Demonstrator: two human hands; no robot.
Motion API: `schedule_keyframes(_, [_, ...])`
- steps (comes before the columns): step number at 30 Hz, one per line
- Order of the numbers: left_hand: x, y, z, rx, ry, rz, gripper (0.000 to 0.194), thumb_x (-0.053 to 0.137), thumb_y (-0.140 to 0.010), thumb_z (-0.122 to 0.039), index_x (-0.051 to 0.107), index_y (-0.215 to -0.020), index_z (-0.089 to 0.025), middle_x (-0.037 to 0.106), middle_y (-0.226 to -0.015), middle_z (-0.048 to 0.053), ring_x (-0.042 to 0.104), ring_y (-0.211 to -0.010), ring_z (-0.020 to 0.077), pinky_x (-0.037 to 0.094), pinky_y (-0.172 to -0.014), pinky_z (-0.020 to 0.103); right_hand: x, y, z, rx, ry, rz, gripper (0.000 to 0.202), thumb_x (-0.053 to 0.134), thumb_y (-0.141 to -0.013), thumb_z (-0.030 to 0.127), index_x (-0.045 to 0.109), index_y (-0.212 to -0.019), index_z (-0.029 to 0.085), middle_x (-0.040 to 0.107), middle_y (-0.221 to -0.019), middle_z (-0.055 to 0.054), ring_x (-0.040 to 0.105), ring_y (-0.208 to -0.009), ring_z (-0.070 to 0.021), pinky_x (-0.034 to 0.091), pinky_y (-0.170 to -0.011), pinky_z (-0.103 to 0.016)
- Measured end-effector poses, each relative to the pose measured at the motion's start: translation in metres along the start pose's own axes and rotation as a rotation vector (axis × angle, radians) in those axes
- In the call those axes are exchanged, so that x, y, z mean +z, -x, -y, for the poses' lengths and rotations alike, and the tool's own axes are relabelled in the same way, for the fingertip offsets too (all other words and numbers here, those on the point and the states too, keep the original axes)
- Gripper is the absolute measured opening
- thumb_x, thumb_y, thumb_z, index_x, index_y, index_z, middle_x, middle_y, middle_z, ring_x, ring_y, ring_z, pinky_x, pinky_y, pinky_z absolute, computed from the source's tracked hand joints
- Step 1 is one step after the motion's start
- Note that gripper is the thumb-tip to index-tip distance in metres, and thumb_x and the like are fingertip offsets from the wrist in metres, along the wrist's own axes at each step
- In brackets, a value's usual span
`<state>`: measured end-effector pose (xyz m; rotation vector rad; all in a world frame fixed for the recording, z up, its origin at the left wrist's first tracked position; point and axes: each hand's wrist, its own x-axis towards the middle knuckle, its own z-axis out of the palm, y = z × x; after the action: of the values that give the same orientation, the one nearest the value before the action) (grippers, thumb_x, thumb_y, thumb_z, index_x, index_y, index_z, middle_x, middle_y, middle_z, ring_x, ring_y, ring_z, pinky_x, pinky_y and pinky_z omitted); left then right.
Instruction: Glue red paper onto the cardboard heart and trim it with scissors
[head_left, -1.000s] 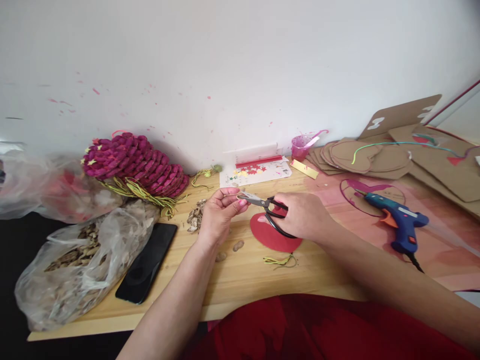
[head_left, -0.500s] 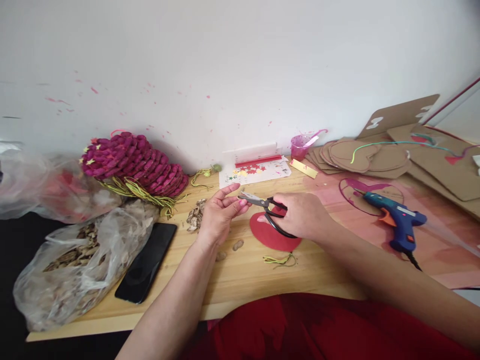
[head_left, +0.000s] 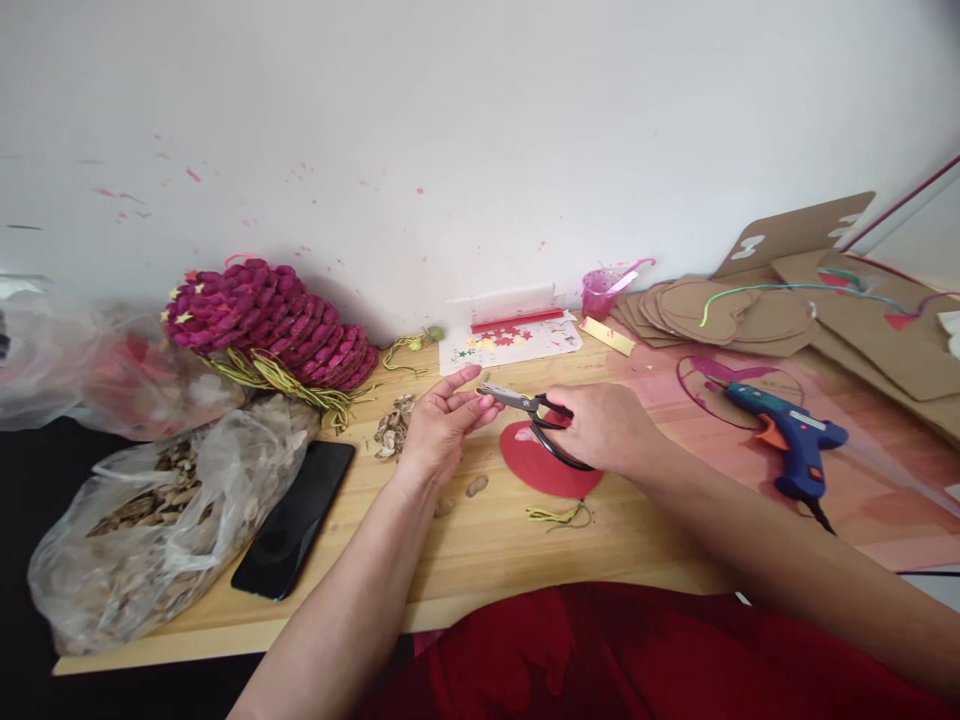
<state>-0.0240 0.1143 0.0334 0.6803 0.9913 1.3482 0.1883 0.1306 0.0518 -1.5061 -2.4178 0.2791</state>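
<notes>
My right hand (head_left: 600, 425) grips a pair of black-handled scissors (head_left: 516, 398), fingers in the loops. The blades point left to the fingertips of my left hand (head_left: 442, 420). Thumb and fingers of my left hand are pinched on a small pale-brown piece, seemingly a nut shell (head_left: 484, 379), at the blade tips; its far side is hidden. Below the scissors lies a red heart-shaped piece (head_left: 544, 468), partly covered by my right hand. A yellow-green yarn bow (head_left: 556, 515) sits at its lower edge. Beside my left hand are a shell pile (head_left: 391, 430) and a loose shell (head_left: 477, 486).
At left are a plastic bag of shells (head_left: 150, 545), a black phone (head_left: 294, 520) and stacked magenta shell-covered pieces (head_left: 277, 320). Paper with small stars (head_left: 517, 352) and a pink cup (head_left: 598, 292) stand behind. At right lie cardboard hearts (head_left: 705, 308) and a blue glue gun (head_left: 799, 440).
The scissors and both hands stay almost in place, with the blades shifted very slightly at the left fingertips. The whole view has moved a little.
</notes>
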Motion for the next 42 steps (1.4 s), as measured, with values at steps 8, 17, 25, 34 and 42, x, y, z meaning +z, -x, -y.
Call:
schedule_keyframes(8, [0.000,0.000,-0.002,-0.030,0.029,0.008,0.056,0.087,-0.065,-0.006,0.067,-0.117,-0.010,0.077,-0.078,0.006,0.076,-0.073,0.0158,0.062,-0.070,0.020,-0.001,-0.001,-0.001,-0.006,0.002,-0.001,0.043,0.058,-0.084,0.064,0.057,-0.069,0.023,0.063,-0.061,0.000,0.050,-0.055,-0.0150,0.019,-0.054,-0.029])
schedule_keyframes(17, [0.001,0.000,-0.006,-0.080,0.032,0.036,0.046,0.085,-0.066,-0.005,0.071,-0.109,-0.010,0.078,-0.083,0.009,0.076,-0.075,0.0158,0.061,-0.070,0.017,0.001,-0.001,-0.004,-0.012,-0.002,0.001,0.046,0.058,-0.084,0.066,0.057,-0.068,0.023,0.063,-0.061,0.000,0.052,-0.056,-0.0155,0.019,-0.054,-0.030])
schedule_keyframes(25, [-0.002,-0.001,-0.005,-0.008,0.049,0.040,0.036,0.092,-0.060,-0.014,0.072,-0.090,-0.012,0.079,-0.089,0.010,0.076,-0.078,0.0167,0.061,-0.072,0.021,0.001,-0.012,-0.017,0.139,0.062,-0.113,0.049,0.055,-0.082,0.069,0.052,-0.064,0.023,0.063,-0.061,-0.003,0.053,-0.057,-0.0175,0.022,-0.053,-0.029])
schedule_keyframes(34, [-0.002,-0.004,0.002,0.175,0.026,0.037,0.033,0.092,-0.061,-0.015,0.069,-0.086,-0.015,0.079,-0.092,0.007,0.076,-0.085,0.0168,0.059,-0.079,0.024,0.006,-0.006,-0.009,0.094,-0.235,-0.022,0.047,0.065,-0.077,0.067,0.051,-0.066,0.023,0.058,-0.058,0.002,0.045,-0.053,-0.0136,0.025,-0.053,-0.028])
schedule_keyframes(42, [0.001,-0.003,0.005,0.230,0.005,0.005,0.033,0.091,-0.062,-0.017,0.066,-0.084,-0.015,0.078,-0.096,0.006,0.075,-0.088,0.0160,0.058,-0.083,0.027,0.002,-0.006,-0.008,0.091,-0.186,-0.018,0.045,0.064,-0.079,0.064,0.049,-0.066,0.023,0.058,-0.059,0.002,0.046,-0.053,-0.0138,0.025,-0.052,-0.028])
